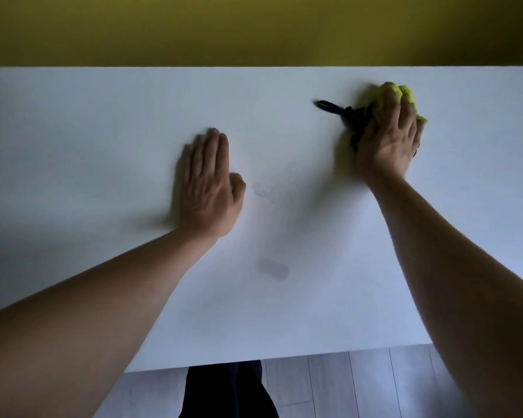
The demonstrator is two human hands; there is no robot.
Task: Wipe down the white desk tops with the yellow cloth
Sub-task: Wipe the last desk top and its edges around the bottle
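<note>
On the white counter point(103, 122), our two hands are at work.
Our right hand point(387, 143) grips the bunched yellow cloth point(405, 93) near the counter's far edge, a black strap point(332, 106) trailing from it; our left hand point(209, 188) lies flat, fingers straight, nearer us. Faint smudges point(274, 268) sit between our forearms.

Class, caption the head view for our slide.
Right hand presses yellow cloth on white desk; left hand rests flat.
</note>
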